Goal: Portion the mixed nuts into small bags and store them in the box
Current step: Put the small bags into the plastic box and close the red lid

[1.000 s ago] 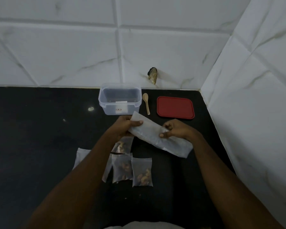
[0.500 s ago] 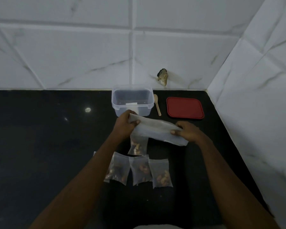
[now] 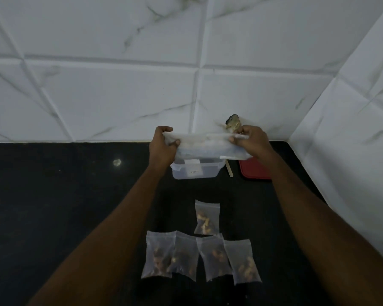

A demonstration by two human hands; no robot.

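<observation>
Both hands raised: left hand (image 3: pixel 163 146) and right hand (image 3: pixel 250 142) grip one large bag (image 3: pixel 208 147), held level above the box (image 3: pixel 195 171).

Nearest, on the black desk (image 3: pixel 75 206), four small bags (image 3: pixel 199 257) of nuts lie in a row with edges overlapping; a fifth bag (image 3: pixel 207 218) lies just behind, its lower edge meeting the row. Farther back stands the clear box, uncovered, with a wooden spoon (image 3: pixel 228 170) just beside it on the right and a red lid (image 3: pixel 253 170) beyond, partly hidden by the right forearm. Each hand pinches one end of the large bag near its top edge, fingers curled; the bag hides the box's back rim. Its contents cannot be made out. Behind rises a white tiled wall (image 3: pixel 119 96), with a small dark object (image 3: pixel 232 121) near its base.
</observation>
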